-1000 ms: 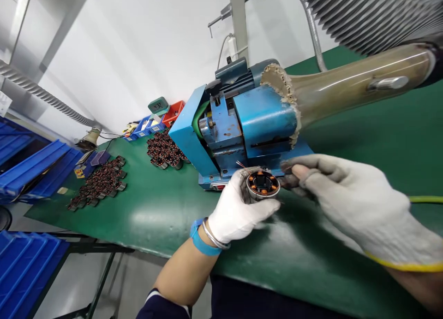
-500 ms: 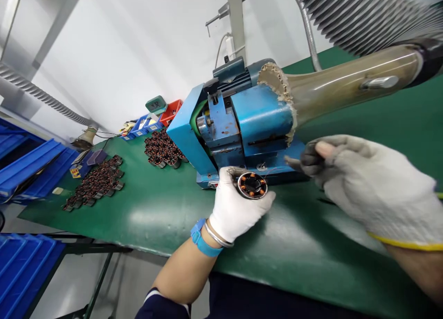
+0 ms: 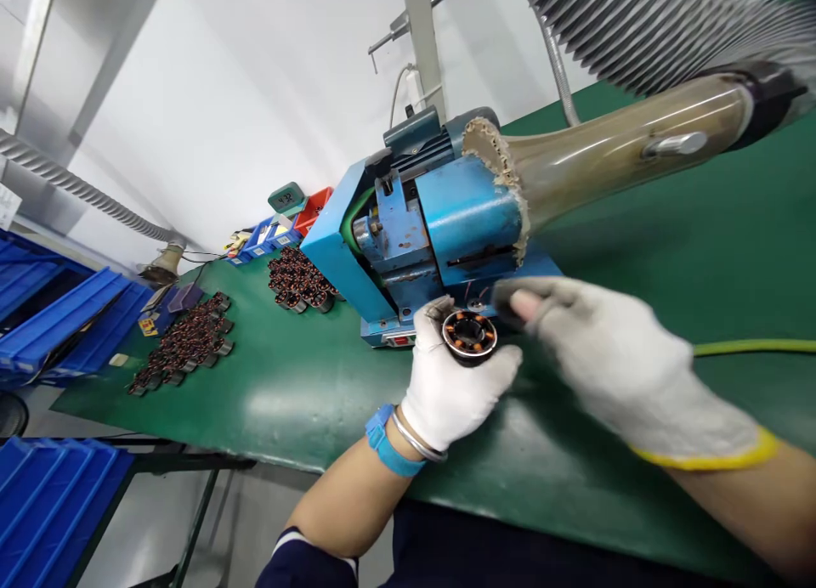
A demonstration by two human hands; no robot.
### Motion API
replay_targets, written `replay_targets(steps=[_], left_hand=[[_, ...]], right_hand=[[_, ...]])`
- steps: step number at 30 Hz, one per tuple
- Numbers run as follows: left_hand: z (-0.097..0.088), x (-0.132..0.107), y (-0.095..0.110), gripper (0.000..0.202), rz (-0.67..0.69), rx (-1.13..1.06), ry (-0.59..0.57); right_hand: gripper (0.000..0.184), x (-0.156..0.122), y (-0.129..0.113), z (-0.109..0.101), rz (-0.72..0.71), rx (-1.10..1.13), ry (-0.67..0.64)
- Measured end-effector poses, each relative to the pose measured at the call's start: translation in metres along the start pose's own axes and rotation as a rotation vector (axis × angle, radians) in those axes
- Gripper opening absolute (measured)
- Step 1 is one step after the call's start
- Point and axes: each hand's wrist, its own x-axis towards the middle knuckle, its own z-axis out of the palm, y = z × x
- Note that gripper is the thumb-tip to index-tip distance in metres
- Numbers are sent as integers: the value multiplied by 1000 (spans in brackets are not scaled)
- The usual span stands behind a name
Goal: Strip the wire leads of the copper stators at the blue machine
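My left hand (image 3: 443, 394), in a white glove, is wrapped round a motor stator (image 3: 470, 348). The stator is a round metal ring with orange-copper windings inside, its open face tilted up toward me. Just to its right is my right hand (image 3: 609, 350), also gloved, with grey dirty fingertips and a yellow cuff edge. Its fingers are pressed together and smeared by motion; whatever they pinch cannot be made out. Thin wires show near the stator's upper rim. Both hands are in front of a blue belt-driven machine (image 3: 472, 214).
More stators (image 3: 184, 342) lie grouped at the left of the green table (image 3: 286, 401), with another pile (image 3: 297, 278) beside the machine. A tan duct (image 3: 612, 159) runs from the machine to the upper right. Blue bins (image 3: 64, 316) stand at far left; a green cable (image 3: 752, 347) lies at right.
My right hand has moved left, closer to the stator. My left hand still holds the stator, now tipped slightly differently, and the whole view has shifted a little.
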Motion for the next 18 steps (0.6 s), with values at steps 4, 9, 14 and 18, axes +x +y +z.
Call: replay_targets(steps=[4,9,14,18], left_hand=[[-1,6,-4,69,43,-114,-60],[9,20,1,71,-9,-207,32],[17,32,9,63,39,-186,93],[19,37,13,58,55,-139,106]], right_hand=[[43,-11,12,9,-141,-111,-177],[41,4,17,9,-173,-114,-146],[38,18,10,13,-188,-87,-100],[36,20,6,16,-188,-37,-82]])
